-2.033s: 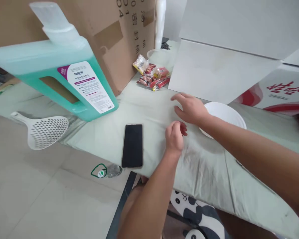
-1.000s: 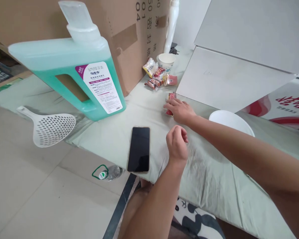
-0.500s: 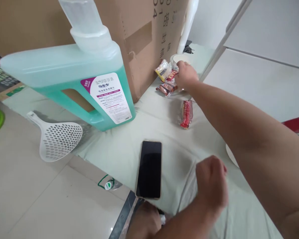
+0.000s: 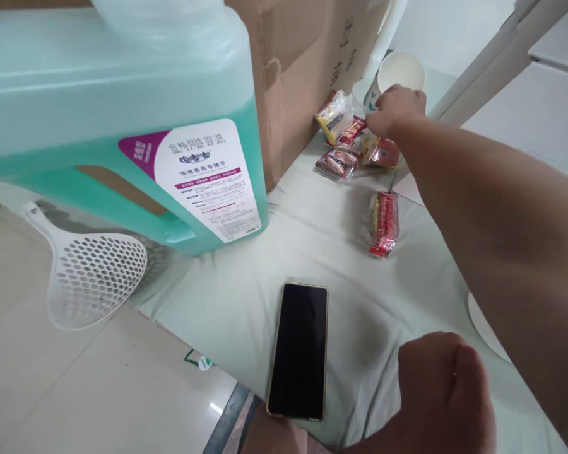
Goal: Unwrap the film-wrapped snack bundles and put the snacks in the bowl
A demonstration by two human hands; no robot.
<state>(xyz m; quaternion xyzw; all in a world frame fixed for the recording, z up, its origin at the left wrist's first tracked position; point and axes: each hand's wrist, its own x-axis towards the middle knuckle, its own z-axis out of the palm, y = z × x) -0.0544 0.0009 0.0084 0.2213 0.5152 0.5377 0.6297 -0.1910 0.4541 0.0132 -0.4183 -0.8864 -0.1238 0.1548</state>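
Observation:
My right hand (image 4: 398, 110) reaches to the far end of the cloth, its fingers curled at the near side of a white paper cup (image 4: 400, 70) with a teal pattern. The fingertips are partly hidden. The cup's mouth faces towards me. Just beneath this hand lie several small wrapped snacks (image 4: 343, 161), in red, yellow and clear wrappers. A single red-wrapped snack (image 4: 384, 224) lies apart, nearer to me. My left hand (image 4: 445, 384) is a closed fist low on the right, above the cloth, with no object showing in it. A black-screened phone (image 4: 298, 350) lies to its left.
A large bottle of green liquid (image 4: 203, 183) stands at left before a cardboard box (image 4: 293, 82). A white slotted scoop (image 4: 97, 271) sticks out past the cloth's edge. White drawers (image 4: 525, 126) border the right. Part of a white round thing (image 4: 485, 325) shows beneath my right forearm.
The view has moved closer and shifted left, so the bottle looks larger. My right hand has shifted to the paper cup, uncovering a snack beneath it. My left fist stays closed.

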